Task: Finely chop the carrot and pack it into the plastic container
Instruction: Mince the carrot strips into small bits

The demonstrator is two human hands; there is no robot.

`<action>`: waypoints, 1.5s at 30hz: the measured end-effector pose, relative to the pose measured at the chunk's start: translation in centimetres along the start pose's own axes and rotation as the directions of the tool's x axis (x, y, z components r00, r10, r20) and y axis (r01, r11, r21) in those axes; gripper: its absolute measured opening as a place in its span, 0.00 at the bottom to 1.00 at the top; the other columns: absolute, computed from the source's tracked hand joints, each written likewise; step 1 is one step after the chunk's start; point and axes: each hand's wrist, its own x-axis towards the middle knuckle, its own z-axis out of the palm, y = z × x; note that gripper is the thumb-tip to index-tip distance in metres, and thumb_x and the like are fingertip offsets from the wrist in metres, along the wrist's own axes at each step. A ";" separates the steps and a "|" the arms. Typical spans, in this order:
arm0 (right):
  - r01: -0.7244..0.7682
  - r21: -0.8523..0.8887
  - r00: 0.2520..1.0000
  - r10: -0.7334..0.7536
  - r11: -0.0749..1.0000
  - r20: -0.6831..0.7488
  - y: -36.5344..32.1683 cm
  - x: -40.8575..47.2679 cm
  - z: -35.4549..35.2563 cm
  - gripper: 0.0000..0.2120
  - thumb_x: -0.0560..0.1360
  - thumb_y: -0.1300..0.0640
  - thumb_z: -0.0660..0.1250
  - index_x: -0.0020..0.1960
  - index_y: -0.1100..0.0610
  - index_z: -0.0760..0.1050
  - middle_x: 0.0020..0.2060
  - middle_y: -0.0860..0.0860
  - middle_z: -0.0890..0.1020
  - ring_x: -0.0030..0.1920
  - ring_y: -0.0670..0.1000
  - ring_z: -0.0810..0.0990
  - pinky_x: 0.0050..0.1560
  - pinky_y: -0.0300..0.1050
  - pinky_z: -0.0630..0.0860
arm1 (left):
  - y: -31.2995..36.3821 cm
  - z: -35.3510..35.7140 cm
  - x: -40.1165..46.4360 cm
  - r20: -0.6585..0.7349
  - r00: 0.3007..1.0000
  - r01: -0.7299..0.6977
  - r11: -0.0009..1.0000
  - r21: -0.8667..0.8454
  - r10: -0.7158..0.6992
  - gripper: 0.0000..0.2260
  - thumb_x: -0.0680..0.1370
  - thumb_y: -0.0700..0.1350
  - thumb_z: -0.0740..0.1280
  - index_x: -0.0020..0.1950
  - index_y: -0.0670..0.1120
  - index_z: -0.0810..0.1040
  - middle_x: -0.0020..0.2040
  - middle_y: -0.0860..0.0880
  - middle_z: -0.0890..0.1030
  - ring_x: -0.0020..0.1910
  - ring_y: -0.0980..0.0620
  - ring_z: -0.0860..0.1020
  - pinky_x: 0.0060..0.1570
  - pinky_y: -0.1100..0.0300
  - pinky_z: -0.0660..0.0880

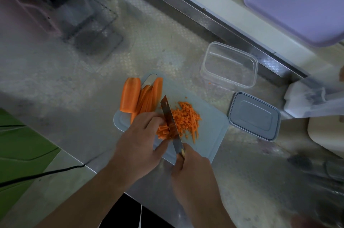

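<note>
Left hand [138, 140]: my curled fingers pin thin orange carrot sticks [163, 132].
Right hand [188, 168]: grips steel-bladed knife [169, 118], slicing them.
Beyond knife: fine diced carrot heap [186, 118] on pale plastic cutting board [210, 132].
Farther right: empty clear rectangular plastic container [229, 65].

- Carrot pieces [130, 95] — bright orange, as are the chopped bits [186, 118].
- Cutting board [208, 134]: pale grey-blue.
- Container [229, 64] clear; its lid [254, 116] grey-blue.
- Counter [74, 78] — dull steel, embossed with a small diamond pattern.
- Knife [168, 114] blade: steel, dark.
- Tray [297, 2] top right: lilac.
- Floor [16, 144]: green.
</note>
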 end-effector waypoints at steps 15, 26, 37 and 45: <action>0.035 -0.037 0.999 -0.035 0.999 -0.012 1.9 0.3 -1.5 0.06 0.83 0.49 0.55 0.50 0.47 0.69 0.35 0.49 0.78 0.35 0.49 0.78 0.36 0.48 0.77 | 0.8 1.6 1.1 -0.068 0.997 -0.036 0.999 0.021 0.038 0.06 0.77 0.42 0.76 0.52 0.47 0.82 0.54 0.54 0.80 0.55 0.53 0.76 0.55 0.65 0.70; 0.037 0.031 0.999 -0.037 0.999 -0.007 1.9 0.0 -1.4 0.05 0.83 0.48 0.56 0.53 0.45 0.70 0.34 0.50 0.79 0.34 0.49 0.80 0.36 0.48 0.79 | 0.1 1.1 0.5 -0.078 0.996 -0.046 0.999 -0.019 0.044 0.08 0.80 0.45 0.73 0.59 0.48 0.82 0.57 0.55 0.80 0.58 0.53 0.79 0.52 0.57 0.79; 0.044 0.079 0.999 -0.041 0.996 -0.030 1.4 -0.4 -2.0 0.06 0.83 0.50 0.58 0.47 0.47 0.71 0.28 0.51 0.76 0.31 0.50 0.78 0.30 0.44 0.70 | -0.2 1.1 1.0 -0.170 0.985 -0.041 0.999 -0.025 0.037 0.03 0.80 0.43 0.72 0.54 0.46 0.83 0.54 0.54 0.81 0.55 0.54 0.79 0.50 0.58 0.80; 0.004 0.068 1.000 -0.004 0.998 0.009 0.8 -0.6 -1.9 0.05 0.83 0.49 0.58 0.53 0.45 0.73 0.33 0.50 0.78 0.34 0.49 0.79 0.37 0.44 0.76 | -0.4 1.4 1.3 -0.173 0.983 -0.068 0.998 -0.018 0.064 0.02 0.79 0.41 0.73 0.51 0.45 0.84 0.52 0.53 0.81 0.53 0.52 0.79 0.50 0.56 0.79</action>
